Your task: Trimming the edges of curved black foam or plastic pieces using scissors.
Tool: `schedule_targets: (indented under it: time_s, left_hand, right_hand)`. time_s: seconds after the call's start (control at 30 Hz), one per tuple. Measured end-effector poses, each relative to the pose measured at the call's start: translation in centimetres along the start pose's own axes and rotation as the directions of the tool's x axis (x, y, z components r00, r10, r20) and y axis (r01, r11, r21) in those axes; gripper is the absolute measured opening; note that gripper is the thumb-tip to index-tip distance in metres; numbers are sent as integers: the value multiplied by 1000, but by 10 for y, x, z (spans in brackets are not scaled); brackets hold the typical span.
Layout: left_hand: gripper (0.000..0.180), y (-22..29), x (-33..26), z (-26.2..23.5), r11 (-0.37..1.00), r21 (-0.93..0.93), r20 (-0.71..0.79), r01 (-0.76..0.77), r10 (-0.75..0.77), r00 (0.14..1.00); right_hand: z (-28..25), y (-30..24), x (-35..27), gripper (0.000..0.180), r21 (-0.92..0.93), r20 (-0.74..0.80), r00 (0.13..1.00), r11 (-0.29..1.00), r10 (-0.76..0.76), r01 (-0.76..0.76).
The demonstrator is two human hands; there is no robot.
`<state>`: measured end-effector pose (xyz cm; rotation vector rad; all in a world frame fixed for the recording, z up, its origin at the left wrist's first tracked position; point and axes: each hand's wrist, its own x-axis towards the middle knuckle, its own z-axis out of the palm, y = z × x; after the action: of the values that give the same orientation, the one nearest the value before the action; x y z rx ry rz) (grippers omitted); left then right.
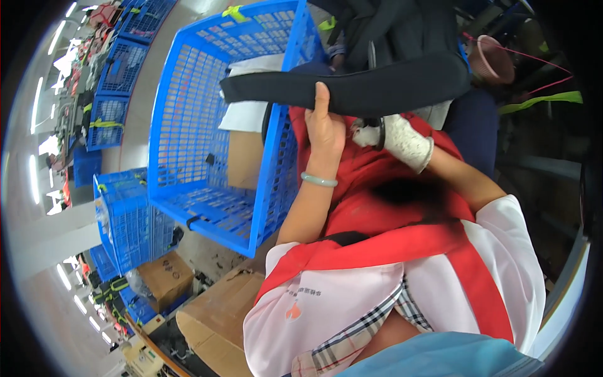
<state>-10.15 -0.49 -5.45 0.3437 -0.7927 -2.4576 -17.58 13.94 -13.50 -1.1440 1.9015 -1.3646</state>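
Note:
My left hand [325,129], with a pale bangle at its wrist, grips a long, curved black fabric piece [383,87]. The thumb lies on its near face and the other fingers are mostly hidden behind it. The piece reaches from over the basket to above my lap. Just below it, my right hand [402,141] wears a white glove and is closed around a black loop handle [380,133], which looks like that of scissors. Most of that tool is hidden.
A large blue plastic basket [256,217] stands at my left, with white sheets [245,117] and cardboard [244,163] in it. Dark fabric [408,31] lies beyond my lap. More blue crates [129,220] and a cardboard box [166,276] are farther left; a pink basket [492,60] is far right.

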Motion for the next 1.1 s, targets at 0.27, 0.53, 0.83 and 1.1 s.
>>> schedule_targets:
  time_s: [0.27,0.53,0.83,1.1]
  left_hand:
    - [30,-54,-8,16,731,673,289,-111,-122,950]
    - [73,-52,138,-26,-139,931,341,-337,7,940]
    - [88,-54,179,-14,-265,951,85,-160,-275,958]
    - [46,-69,185,46,645,747,78,164,-330,941]
  right_hand:
    - [-82,-63,36,8,868,-383,854,454,353,202]
    - [-238,-31,18,14,989,-127,960,102,251,104]
    - [-247,-6,9,12,856,-372,795,509,479,94]
    - [-335,-1,91,21,355,-390,859,915,332,-192]
